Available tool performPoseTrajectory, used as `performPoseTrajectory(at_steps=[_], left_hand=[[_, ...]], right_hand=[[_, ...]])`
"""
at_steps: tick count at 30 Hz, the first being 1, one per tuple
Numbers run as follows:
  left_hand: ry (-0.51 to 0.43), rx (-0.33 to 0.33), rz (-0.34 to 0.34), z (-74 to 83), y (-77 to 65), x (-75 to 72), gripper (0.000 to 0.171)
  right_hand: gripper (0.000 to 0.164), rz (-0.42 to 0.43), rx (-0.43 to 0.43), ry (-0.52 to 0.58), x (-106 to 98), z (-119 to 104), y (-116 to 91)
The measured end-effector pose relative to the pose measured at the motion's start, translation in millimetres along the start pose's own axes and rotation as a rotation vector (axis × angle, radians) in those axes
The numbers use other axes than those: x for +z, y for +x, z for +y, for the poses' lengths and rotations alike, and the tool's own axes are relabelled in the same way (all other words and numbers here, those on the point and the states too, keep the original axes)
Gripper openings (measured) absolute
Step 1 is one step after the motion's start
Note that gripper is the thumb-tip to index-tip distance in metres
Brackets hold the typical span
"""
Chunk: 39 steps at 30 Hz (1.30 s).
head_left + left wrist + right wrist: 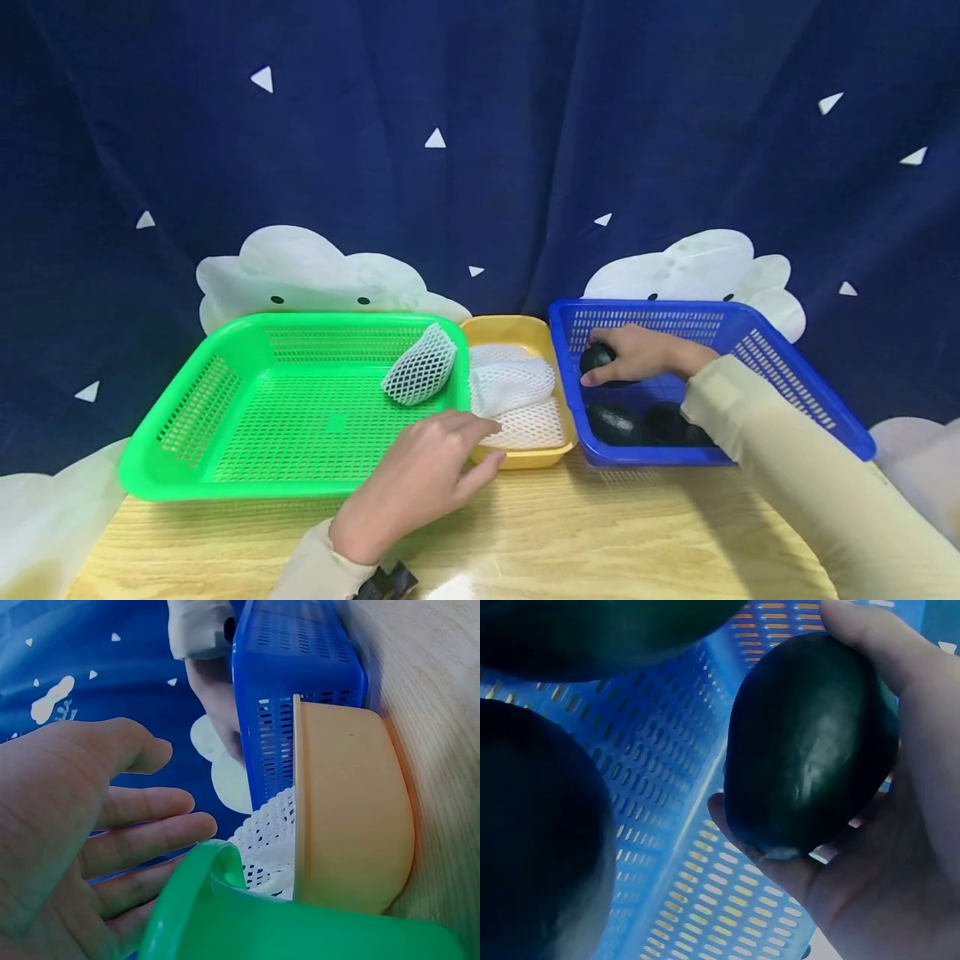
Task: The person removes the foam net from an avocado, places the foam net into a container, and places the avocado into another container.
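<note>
Inside the blue basket (757, 454), my right hand (641, 350) grips a dark green avocado (810, 746), thumb on one side and fingers curled round the other. Two more avocados (617, 423) lie near that basket's front wall. My left hand (427, 467) hovers over the front right corner of the green basket (247, 490), fingers loosely extended with nothing in them. Just beyond its fingertips is the yellow bin (536, 457), which contains white foam net sleeves (517, 383). One avocado in a foam net (422, 367) rests at the right end of the green basket.
The three containers stand side by side on a light wooden table (525, 533), the yellow bin between the two baskets. Behind them hangs a dark blue curtain (495, 167) with white clouds and triangles. The green basket's rim (217, 862) rises beside the left hand.
</note>
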<state>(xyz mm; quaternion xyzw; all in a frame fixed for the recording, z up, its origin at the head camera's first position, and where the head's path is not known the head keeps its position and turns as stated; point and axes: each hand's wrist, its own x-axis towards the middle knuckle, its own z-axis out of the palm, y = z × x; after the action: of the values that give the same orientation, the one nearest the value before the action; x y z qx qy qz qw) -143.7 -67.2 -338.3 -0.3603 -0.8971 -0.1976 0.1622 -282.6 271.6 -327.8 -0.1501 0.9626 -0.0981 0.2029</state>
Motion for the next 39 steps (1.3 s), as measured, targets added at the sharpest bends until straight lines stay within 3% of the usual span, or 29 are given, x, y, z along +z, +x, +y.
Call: performPoseTrajectory(at_steps=[11,17,24,31,39], left_hand=[[-0.003,0.006,0.001,0.8,0.7,-0.6,0.03],[0.001,0.007,0.004,0.8,1.1,-0.5,0.029],[0.009,0.015,0.012,-0.7,1.1,-0.3,0.028],[-0.007,0.014,0.032,-1.9,1.1,-6.9,0.027],[-0.012,-0.001,0.034,-4.9,0.7,-11.8,0.027]], right_hand=[[0.099,-0.13,-0.002,-0.026,15,6,3],[0.082,-0.125,-0.015,-0.079,17,7,3],[0.068,-0.136,0.005,-0.068,16,5,2],[0.074,-0.142,0.028,-0.022,12,5,-4],[0.067,-0.076,-0.018,-0.045,3,3,-11]])
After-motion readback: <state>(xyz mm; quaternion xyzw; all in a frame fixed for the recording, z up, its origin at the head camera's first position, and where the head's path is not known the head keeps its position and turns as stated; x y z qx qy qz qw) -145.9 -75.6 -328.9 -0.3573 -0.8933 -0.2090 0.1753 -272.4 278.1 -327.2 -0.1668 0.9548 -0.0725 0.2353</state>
